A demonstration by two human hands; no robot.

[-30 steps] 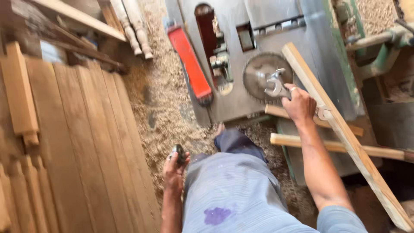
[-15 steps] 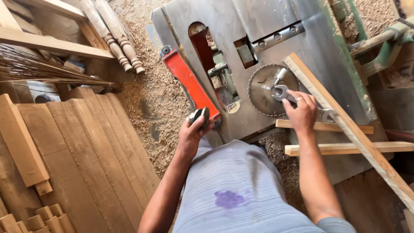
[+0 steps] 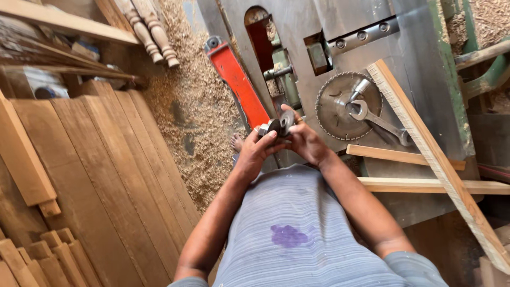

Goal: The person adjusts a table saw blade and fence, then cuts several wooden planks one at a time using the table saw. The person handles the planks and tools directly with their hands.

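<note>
A woodworking shop, seen from above: sawdust lies thick on the floor beside a grey steel saw table. On that table a circular saw blade lies flat, with an open-ended spanner resting across its centre and a long wooden batten slanting over the table's right side. Two more wooden strips lie crosswise below the blade. A red guard bar runs along the table's left edge. To the left, wide planks lie side by side, and two turned wooden legs rest at the top of the sawdust.

Half a second ago the right hand was out at the blade's hub and the left hand was alone near the table edge with a small dark part; now the two hands have come together in front of the body, and the spanner sits untouched on the blade.

The left hand curls its fingers around a small round metal flange and nut, held just above the table's near edge. The right hand closes on the same piece from the other side, thumb and fingertips pinching its rim. Both forearms angle inward from the striped grey shirt.
</note>
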